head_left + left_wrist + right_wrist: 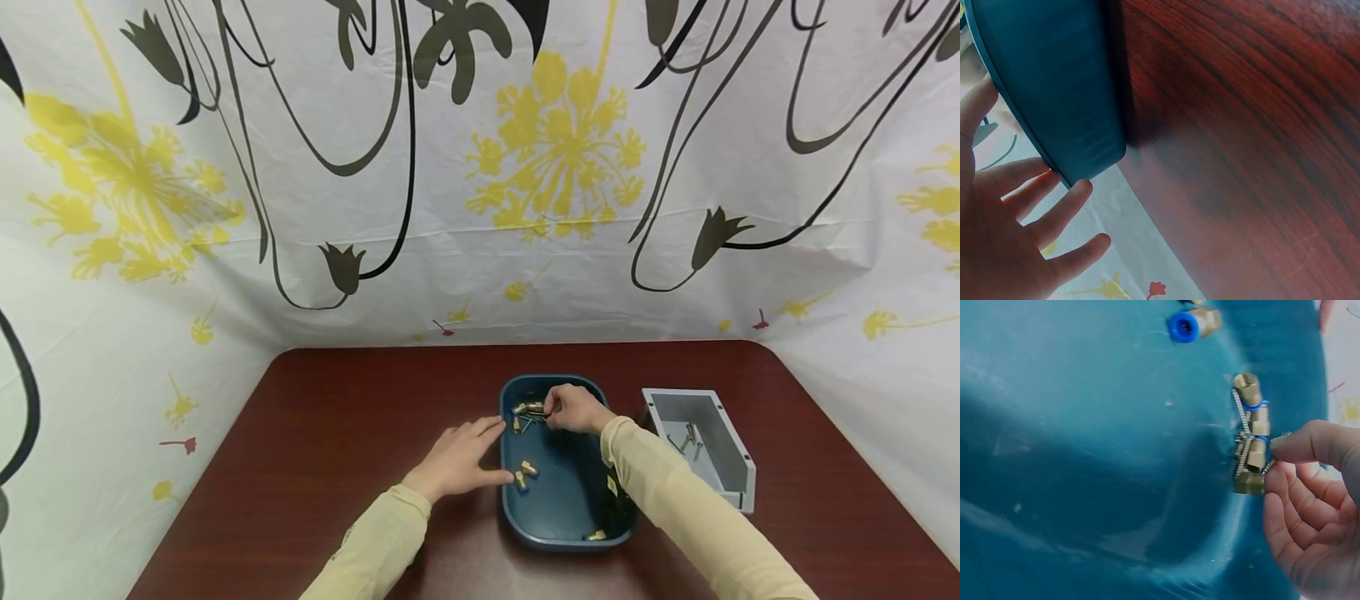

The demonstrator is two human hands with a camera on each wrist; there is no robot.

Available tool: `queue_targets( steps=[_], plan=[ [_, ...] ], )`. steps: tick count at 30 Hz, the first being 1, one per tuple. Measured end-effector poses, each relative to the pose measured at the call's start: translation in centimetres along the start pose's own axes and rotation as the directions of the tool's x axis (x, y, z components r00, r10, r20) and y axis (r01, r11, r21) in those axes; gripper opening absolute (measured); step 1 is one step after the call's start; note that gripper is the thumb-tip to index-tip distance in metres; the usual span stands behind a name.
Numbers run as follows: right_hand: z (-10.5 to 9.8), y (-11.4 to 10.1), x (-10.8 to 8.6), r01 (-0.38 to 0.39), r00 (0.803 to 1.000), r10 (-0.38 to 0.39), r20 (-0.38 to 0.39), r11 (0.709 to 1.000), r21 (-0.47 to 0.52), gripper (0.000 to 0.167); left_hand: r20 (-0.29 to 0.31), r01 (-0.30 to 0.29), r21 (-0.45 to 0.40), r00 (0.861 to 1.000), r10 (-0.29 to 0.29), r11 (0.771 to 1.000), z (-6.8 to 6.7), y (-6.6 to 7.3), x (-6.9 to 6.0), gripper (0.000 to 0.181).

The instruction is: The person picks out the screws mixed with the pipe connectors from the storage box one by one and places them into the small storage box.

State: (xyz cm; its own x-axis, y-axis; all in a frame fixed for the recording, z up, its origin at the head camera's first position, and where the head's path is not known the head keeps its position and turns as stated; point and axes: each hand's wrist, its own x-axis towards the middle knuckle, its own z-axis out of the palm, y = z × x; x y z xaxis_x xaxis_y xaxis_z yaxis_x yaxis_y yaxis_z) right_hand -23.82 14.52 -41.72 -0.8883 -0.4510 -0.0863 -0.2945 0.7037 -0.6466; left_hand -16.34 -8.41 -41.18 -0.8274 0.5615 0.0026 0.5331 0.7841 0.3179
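A blue plastic bin (pixel 558 500) stands on the table, holding brass fittings with blue ends (pixel 1197 325) and several screws (pixel 1241 412). My right hand (pixel 576 410) is inside its far end, above a cluster of brass fittings (pixel 1252 456). Thumb and forefinger there pinch a screw (pixel 1269 466), mostly hidden by the fingertips. My left hand (pixel 461 457) touches the bin's left rim with thumb and fingertips, its fingers spread and fairly straight. In the left wrist view, those fingers (pixel 1063 209) lie along the rim and outer wall.
To the right of the bin sits a grey open box (pixel 741 450) with a few screws (pixel 693 437) in it. Another brass fitting (pixel 596 535) lies at the bin's near end. A patterned cloth (pixel 450 192) hangs behind the dark red-brown table (pixel 375 433).
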Motion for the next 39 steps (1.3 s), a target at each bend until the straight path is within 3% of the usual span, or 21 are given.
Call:
queue_targets(
  steps=[6,13,24,39],
  plan=[
    [-1.6,-0.9,-0.6,0.042,0.999,-0.043,0.027,0.999,0.016,0.007,0.012,0.012,-0.005,1.000,-0.012,1.000,0.0,0.1,0.1,0.075],
    [-3.9,-0.8,-1.3,0.031,0.999,-0.033,0.036,0.999,0.037,0.008,0.008,0.014,-0.008,1.000,-0.013,1.000,0.2,0.0,0.1,0.076],
    [-7.2,0.6,-3.3,0.035,0.998,-0.036,0.053,0.999,0.015,0.008,0.001,0.003,-0.004,1.000,-0.003,1.000,0.3,-0.1,0.0,0.076],
    [-9.7,2.9,-5.4,-0.010,0.998,0.006,0.069,0.998,0.063,0.008,0.013,0.013,0.002,1.000,-0.013,1.000,0.1,0.0,0.0,0.076]
  ],
)
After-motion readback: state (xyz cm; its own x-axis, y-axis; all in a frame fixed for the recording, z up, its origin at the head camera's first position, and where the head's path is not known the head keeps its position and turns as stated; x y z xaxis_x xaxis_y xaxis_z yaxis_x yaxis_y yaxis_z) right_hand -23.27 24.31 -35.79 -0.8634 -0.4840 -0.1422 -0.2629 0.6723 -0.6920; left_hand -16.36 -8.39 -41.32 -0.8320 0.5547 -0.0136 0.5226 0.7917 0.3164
